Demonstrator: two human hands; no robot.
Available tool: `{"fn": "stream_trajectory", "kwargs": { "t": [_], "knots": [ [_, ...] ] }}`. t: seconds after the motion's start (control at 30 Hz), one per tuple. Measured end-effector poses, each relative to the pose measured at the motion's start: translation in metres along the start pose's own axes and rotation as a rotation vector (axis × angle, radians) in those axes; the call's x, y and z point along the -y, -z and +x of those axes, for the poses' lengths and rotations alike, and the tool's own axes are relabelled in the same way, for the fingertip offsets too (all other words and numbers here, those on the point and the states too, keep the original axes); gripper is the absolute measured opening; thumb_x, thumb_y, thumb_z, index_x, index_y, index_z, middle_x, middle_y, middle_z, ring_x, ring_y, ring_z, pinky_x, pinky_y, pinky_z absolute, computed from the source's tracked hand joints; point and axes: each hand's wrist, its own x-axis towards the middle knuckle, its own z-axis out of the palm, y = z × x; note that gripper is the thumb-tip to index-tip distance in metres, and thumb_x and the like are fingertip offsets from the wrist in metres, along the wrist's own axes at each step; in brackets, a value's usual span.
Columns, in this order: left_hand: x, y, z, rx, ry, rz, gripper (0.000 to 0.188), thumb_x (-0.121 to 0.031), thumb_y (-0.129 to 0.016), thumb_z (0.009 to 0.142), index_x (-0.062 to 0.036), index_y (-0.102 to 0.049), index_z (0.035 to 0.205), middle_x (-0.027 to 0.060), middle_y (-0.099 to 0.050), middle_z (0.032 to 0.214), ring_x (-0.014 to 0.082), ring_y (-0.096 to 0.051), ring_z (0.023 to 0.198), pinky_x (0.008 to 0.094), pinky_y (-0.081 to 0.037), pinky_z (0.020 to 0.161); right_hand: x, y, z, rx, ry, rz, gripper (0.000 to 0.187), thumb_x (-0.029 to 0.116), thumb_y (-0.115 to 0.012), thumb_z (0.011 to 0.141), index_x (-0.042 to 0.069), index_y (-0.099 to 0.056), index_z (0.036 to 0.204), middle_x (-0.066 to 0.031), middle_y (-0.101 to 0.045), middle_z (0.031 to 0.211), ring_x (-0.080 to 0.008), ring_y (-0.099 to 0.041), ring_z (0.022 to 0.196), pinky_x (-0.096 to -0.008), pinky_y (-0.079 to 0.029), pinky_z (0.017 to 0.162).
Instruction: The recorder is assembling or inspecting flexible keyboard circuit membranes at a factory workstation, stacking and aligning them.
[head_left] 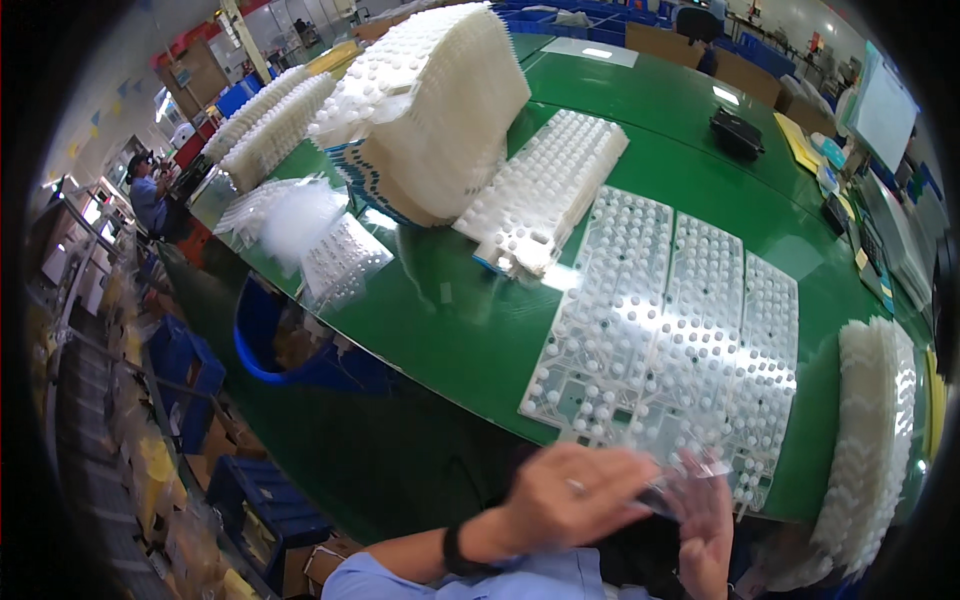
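Your left hand (565, 495) and right hand (705, 525) pinch one clear sheet (668, 490) together; three dotted sheets (670, 335) already lie on the counter (450, 330), white stacks (440, 110) remain.

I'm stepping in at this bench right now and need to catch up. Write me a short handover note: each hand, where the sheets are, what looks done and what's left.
Left hand: blurred, raised at the near table edge, touching a clear sheet.
Right hand: also on that sheet; grip unclear.
Three clear dotted sheets lie flat side by side on the green table.
White stacks: one tall, one lower, one at the right edge.
Done: three sheets laid out.
Left: the sheet in hand, apparently.
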Motion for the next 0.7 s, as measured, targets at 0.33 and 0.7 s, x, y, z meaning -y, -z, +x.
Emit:
{"fn": "stream_trajectory", "kwargs": {
  "t": [0.33,0.7],
  "knots": [
    [-0.026,-0.032,0.022,0.508,0.427,-0.689,0.034,-0.007,-0.073,0.082,-0.0044,-0.069,0.116,0.0152,-0.068,0.109,0.0199,-0.069,0.086,0.0289,-0.055,0.075,0.007,0.087,-0.021,0.229,-0.236,-0.249,0.016,0.002,-0.064,0.090,-0.003,-0.071,0.104,-0.0112,-0.069,0.101,-0.0153,-0.064,0.092,-0.0268,-0.050,0.081],
    [-0.038,-0.061,0.004,0.587,0.564,-0.829,0.039,-0.002,-0.071,0.085,-0.0065,-0.064,0.123,0.0054,-0.070,0.085,0.0062,-0.062,0.063,0.0198,-0.049,0.058,-0.002,0.095,-0.048,-0.043,-0.008,-0.277,0.042,-0.008,-0.063,0.086,0.004,-0.061,0.126,-0.0099,-0.060,0.101,-0.0124,-0.064,0.085,-0.0234,-0.054,0.074]
  ]
}}
